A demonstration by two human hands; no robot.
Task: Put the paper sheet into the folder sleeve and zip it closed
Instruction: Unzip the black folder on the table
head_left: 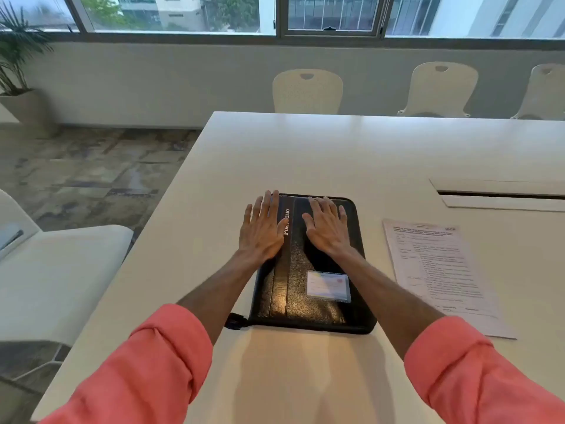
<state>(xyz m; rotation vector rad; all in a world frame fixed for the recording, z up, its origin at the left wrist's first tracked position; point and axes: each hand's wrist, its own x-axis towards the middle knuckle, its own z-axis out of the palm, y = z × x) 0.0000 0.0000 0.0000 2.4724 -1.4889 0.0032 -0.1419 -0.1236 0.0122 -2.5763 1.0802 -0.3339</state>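
From my remote seat I see both hands lying flat on the black folder (308, 289), which is closed near the left edge of the white table (305, 148). My left hand (263, 229) has its fingers spread and straight, straddling the folder's left edge at the far end, part on leather and part over the table. My right hand (327, 231) is also spread, palm down on the far half of the cover. Neither hand pinches anything.

The paper sheet (440, 270) lies flat on the table to the right of the folder, apart from it and untouched. The zipper pull (234, 321) sticks out at the near left corner, well away from both hands. I cannot tell how far the zip is run.

What worries me from here:
- The table looks smooth, so tugging the pull with one hand could drag the whole folder unless the other hand presses it down.
- The lettered strip on the left suggests the spine is there. An opened cover would then swing left, where little table remains, and could hang over the edge and tip.
- The sheet is thin and lies flush, so picking it up carelessly may crease it.
- If it is not seated fully in the sleeve, a corner could catch in the zip teeth on closing.
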